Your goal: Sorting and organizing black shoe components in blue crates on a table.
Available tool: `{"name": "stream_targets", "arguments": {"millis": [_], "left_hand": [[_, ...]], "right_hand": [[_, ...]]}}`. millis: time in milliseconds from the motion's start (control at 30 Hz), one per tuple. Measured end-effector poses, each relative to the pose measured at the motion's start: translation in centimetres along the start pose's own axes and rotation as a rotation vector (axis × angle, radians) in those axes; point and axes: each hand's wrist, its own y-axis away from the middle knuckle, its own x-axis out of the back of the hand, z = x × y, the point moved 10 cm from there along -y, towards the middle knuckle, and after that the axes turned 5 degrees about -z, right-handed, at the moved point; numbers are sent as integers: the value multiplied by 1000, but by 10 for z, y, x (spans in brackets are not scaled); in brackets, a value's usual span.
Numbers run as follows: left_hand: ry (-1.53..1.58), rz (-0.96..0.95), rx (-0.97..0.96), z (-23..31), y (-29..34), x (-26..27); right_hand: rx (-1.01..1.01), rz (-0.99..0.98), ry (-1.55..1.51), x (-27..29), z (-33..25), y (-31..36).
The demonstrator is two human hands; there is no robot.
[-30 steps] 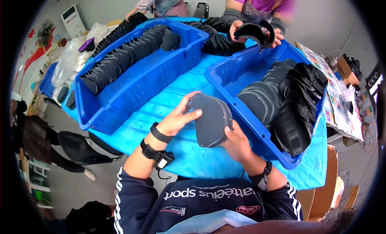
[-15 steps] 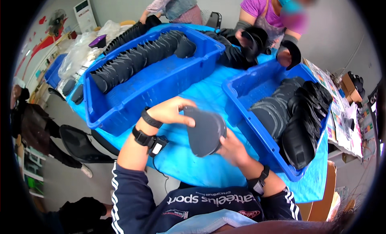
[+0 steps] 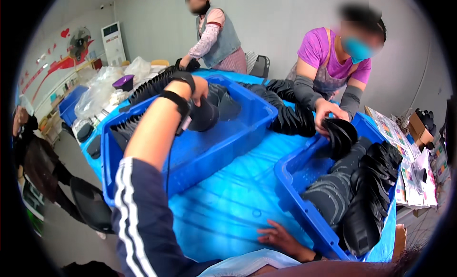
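Blue-covered table (image 3: 223,201) with two crates (image 3: 228,134)

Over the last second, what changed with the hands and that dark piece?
The left hand carried the dark piece away from the body, up and left, into the left blue crate. The right hand let go and now rests on the blue table cover. Both crates and the stacked pieces stayed put.
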Motion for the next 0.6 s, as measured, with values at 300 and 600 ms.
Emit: {"name": "stream_targets", "arguments": {"millis": [300,600], "left_hand": [[315,630,144,-26,-126,-41],[486,763,109,-25,-38,14]], "right_hand": [[59,-65,72,-8,-1,-3],[55,-75,135,-12,-7,-8]]}}
